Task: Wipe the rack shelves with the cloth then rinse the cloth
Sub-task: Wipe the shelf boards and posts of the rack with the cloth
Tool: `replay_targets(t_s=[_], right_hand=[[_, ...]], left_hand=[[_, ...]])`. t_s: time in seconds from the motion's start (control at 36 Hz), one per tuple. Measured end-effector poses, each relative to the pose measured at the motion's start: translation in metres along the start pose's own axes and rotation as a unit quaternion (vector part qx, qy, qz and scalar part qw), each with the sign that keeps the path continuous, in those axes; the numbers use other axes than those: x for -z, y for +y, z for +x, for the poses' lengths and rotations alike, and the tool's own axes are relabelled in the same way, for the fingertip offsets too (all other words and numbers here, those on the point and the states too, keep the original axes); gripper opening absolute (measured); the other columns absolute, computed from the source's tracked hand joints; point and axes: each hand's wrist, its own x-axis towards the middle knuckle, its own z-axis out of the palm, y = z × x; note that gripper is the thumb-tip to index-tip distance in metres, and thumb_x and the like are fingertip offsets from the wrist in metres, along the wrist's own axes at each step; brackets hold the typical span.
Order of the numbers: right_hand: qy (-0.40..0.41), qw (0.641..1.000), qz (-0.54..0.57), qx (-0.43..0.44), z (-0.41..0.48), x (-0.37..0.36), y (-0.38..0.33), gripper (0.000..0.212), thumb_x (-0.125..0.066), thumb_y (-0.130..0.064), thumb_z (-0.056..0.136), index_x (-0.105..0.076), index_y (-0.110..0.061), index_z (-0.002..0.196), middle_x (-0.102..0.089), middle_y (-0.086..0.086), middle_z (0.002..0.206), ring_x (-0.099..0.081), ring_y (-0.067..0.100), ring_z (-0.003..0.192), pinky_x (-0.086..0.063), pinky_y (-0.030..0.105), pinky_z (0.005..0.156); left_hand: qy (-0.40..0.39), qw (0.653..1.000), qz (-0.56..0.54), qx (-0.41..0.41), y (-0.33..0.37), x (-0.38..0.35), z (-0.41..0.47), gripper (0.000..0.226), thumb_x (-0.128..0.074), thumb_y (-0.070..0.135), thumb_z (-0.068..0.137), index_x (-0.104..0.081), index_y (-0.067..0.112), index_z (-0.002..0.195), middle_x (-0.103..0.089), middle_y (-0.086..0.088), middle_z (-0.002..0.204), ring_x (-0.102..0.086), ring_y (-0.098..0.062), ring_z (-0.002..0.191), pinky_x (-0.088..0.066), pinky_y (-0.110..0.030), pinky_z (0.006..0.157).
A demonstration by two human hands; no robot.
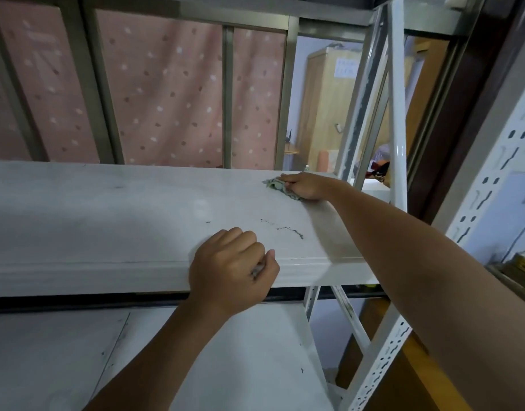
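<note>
A white rack shelf runs across the middle of the view, with dark smudges near its front right. At the shelf's far right corner lies a crumpled grey-green cloth. My right hand lies over the cloth, gripping it and pressing it onto the shelf. My left hand rests as a fist on the shelf's front edge, fingers curled and thumb against the lip. A small grey bit shows between its thumb and forefinger; what it is I cannot tell.
A lower white shelf lies below. White perforated uprights and diagonal braces stand at the right end. Behind the rack hangs a pink dotted curtain in a metal frame. A wooden cabinet shows through the gap.
</note>
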Motion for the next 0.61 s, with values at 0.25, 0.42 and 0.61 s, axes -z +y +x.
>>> replay_targets(t_s=[0.25,0.42,0.61], right_hand=[[0.032,0.997,-0.004,-0.070,-0.024,0.012,0.037,0.044,-0.029,-0.030,0.107,-0.038,-0.026,0.150,-0.032,0.006,0.158,-0.033,0.030,0.142,-0.020,0.040,0.119],[0.034,0.994,-0.019,-0.099,-0.073,0.013,0.050,0.048,-0.027,-0.027,0.106,-0.029,-0.031,0.154,-0.025,0.007,0.162,-0.026,0.030,0.146,-0.015,0.040,0.118],[0.019,0.997,0.005,-0.071,-0.114,0.004,0.028,0.045,-0.028,-0.021,0.107,-0.037,-0.021,0.151,-0.044,0.009,0.148,-0.040,0.030,0.137,-0.026,0.036,0.112]], left_hand=[[-0.003,1.000,-0.007,0.009,0.000,0.000,0.000,0.042,-0.062,0.014,0.089,-0.041,0.014,0.052,-0.037,0.000,0.053,-0.028,-0.019,0.055,-0.019,-0.025,0.059],[-0.007,1.000,-0.005,0.020,0.002,0.001,0.000,0.042,-0.063,0.014,0.088,-0.041,0.013,0.052,-0.038,0.000,0.052,-0.026,-0.016,0.057,-0.020,-0.025,0.058],[-0.007,1.000,-0.004,0.026,0.003,0.003,0.002,0.044,-0.060,0.015,0.089,-0.039,0.014,0.051,-0.035,0.000,0.051,-0.027,-0.017,0.056,-0.016,-0.024,0.060]])
